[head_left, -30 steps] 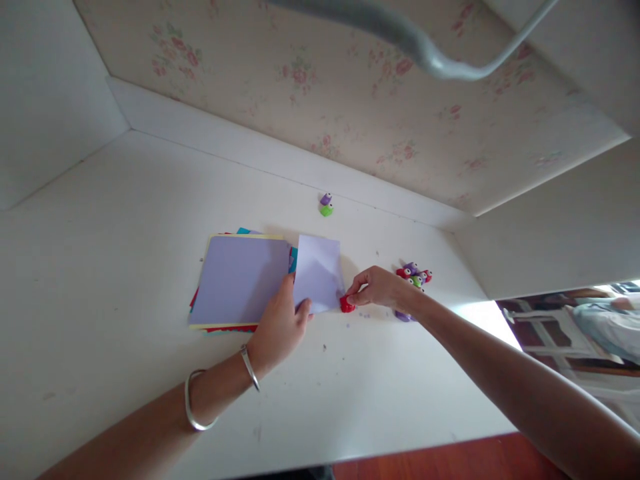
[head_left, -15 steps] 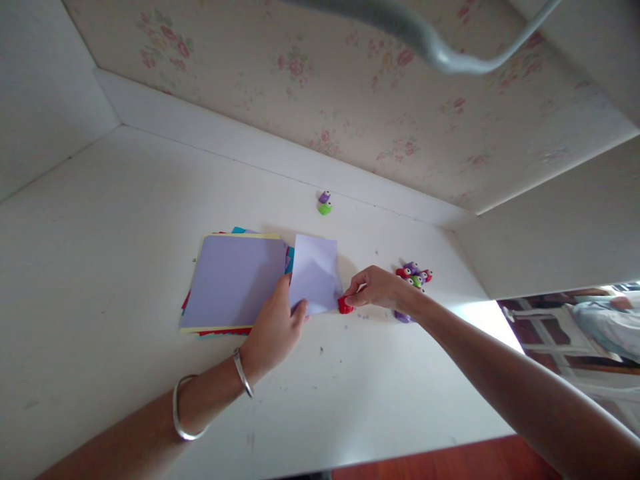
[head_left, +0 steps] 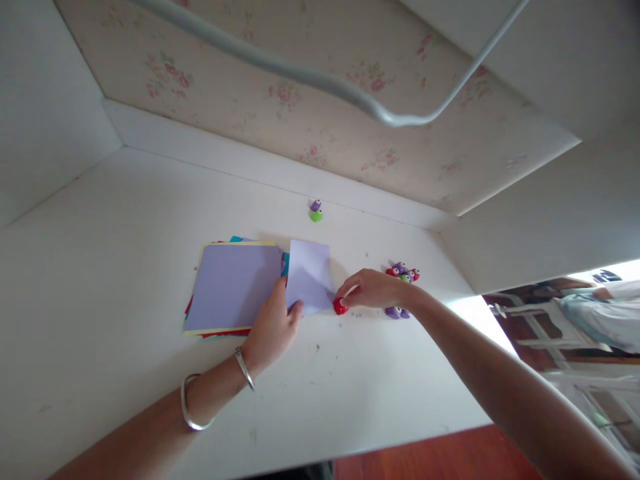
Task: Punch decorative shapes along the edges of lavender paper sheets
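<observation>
My left hand (head_left: 275,323) is closed on the lower left edge of a small lilac sheet of paper (head_left: 310,270), its thumb on top. At the sheet's lower right corner sits a small red paper punch (head_left: 341,307). My right hand (head_left: 371,289) grips this punch from above, fingers and thumb pinched on it. Left of the sheet lies a stack of coloured papers (head_left: 235,287), lilac on top, with yellow, red and blue edges showing; my left fingers partly overlap its right side.
Several small punches with eyes (head_left: 404,273), red, purple and green, cluster beyond my right wrist. A purple and a green one (head_left: 317,216) stand near the back wall. Tiny lilac paper bits (head_left: 355,315) lie on the white table (head_left: 300,407). A pale cable (head_left: 350,97) hangs in front.
The camera view has shifted slightly. My right fingers have lifted and loosened a little on the red punch; my left hand still holds the sheet in place.
</observation>
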`<state>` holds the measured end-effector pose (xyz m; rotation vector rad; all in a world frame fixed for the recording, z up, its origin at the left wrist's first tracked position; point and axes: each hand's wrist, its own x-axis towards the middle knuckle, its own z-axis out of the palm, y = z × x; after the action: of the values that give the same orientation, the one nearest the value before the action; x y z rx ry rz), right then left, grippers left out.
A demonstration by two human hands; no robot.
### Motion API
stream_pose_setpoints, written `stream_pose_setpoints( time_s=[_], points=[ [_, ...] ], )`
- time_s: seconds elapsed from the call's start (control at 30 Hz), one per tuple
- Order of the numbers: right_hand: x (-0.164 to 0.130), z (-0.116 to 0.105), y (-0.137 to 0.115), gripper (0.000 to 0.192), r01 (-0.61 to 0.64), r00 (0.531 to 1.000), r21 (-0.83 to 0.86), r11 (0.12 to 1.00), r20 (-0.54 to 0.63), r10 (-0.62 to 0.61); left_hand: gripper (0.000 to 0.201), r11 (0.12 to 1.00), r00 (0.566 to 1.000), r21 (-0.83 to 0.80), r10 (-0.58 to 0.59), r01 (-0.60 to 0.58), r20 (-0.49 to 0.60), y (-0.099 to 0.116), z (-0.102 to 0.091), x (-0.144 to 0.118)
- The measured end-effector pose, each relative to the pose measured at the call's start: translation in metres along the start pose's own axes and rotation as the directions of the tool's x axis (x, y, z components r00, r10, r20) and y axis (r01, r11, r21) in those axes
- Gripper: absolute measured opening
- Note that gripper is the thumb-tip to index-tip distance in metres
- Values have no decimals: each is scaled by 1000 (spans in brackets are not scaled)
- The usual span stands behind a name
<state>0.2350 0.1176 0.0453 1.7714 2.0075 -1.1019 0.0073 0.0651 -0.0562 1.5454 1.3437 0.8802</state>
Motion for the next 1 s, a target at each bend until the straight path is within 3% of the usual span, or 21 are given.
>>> stream_pose_setpoints(
  time_s=[0.1,0.2,0.33,0.57,0.7,0.87,1.0],
  points=[
    [-12,17,-4,32,-22,992,-3,1000,-128,21,41,1000,1000,4,-25,25,13,2,-1,0],
    [-22,42,-2,27,41,947,-47,998,-317,-54,41,1000,999,-17,-22,22,30,3,-2,0],
    [-35,66,8,21,64,884,-8,998,-465,-60,43,1000,1000,-24,-15,15,21,4,-3,-2],
    [-51,83,33,28,82,823,347,934,-552,133,44,996,1000,-89,-21,22,10,0,-2,0],
    [-60,89,48,32,49,788,417,908,-574,221,43,998,999,-60,-35,36,17,0,-2,0],
    [-72,96,55,37,47,738,336,941,-646,194,43,989,998,-135,-59,61,20,2,-3,0],
    [-71,105,40,54,20,753,69,997,-658,30,40,990,999,-135,-51,50,-2,1,-3,0]
  ],
)
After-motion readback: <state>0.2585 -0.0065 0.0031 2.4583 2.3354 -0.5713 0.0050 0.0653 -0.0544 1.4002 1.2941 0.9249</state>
